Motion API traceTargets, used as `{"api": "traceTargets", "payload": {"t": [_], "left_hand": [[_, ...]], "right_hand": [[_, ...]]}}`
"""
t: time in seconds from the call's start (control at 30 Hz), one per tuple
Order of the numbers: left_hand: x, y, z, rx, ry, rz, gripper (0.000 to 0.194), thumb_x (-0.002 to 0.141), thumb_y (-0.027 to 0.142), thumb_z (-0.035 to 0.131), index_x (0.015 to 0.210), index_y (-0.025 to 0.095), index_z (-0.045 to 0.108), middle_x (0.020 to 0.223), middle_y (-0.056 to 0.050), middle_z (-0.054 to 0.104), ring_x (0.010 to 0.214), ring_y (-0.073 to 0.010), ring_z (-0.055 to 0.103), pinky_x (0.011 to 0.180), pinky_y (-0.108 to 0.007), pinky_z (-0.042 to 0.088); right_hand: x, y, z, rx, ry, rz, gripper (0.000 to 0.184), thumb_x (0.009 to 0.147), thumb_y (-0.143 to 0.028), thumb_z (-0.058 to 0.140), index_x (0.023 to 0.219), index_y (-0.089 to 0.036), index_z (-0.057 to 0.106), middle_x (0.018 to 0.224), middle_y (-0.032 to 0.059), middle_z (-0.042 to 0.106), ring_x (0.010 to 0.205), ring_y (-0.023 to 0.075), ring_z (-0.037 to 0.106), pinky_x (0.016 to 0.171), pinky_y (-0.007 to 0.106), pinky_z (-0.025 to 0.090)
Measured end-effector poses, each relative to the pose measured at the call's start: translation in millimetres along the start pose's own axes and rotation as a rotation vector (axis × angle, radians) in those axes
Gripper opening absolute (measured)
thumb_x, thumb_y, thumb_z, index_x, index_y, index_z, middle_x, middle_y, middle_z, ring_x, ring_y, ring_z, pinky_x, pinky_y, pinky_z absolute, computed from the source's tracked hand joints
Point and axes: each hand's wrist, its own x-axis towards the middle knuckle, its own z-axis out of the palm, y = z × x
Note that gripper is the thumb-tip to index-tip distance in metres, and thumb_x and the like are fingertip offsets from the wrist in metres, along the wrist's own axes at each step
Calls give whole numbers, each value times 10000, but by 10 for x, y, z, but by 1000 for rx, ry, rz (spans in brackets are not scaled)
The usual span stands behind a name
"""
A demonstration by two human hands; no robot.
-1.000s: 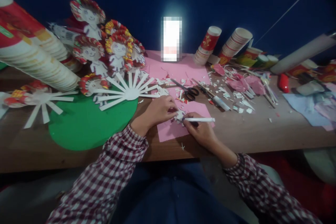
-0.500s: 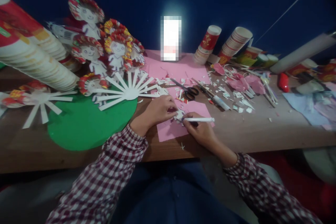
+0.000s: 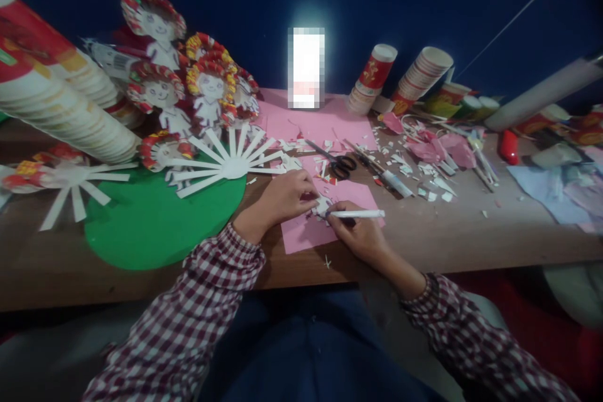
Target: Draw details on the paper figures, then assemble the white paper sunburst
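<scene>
My left hand [image 3: 285, 196] is closed, its fingertips pinching a small white paper cutout [image 3: 323, 206] down on a pink sheet [image 3: 306, 233] near the table's front edge. My right hand [image 3: 358, 233] grips a white pen [image 3: 358, 214] that lies almost level, its tip touching the cutout from the right. Both sleeves are red and white check. What is drawn on the cutout is too small to make out.
Black scissors [image 3: 336, 163] lie behind the hands among paper scraps. A green paper disc [image 3: 141, 226] and a white cut-cup starburst [image 3: 230, 166] sit left. Paper-cup dolls [image 3: 207, 91] and cup stacks [image 3: 61, 113] stand at the back left, more cups [image 3: 419, 78] back right.
</scene>
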Motion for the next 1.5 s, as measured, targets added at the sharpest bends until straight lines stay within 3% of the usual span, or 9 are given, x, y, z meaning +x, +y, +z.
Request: {"api": "traceTargets", "payload": {"t": [1.5], "left_hand": [[-6, 23, -19, 12, 13, 13, 148, 826, 289, 622, 850, 180, 720, 870, -54, 629, 844, -178, 568, 735, -301, 424]], "right_hand": [[-10, 33, 2, 33, -38, -35, 97, 853, -223, 541, 854, -173, 625, 790, 39, 664, 715, 154, 603, 632, 251, 455]]}}
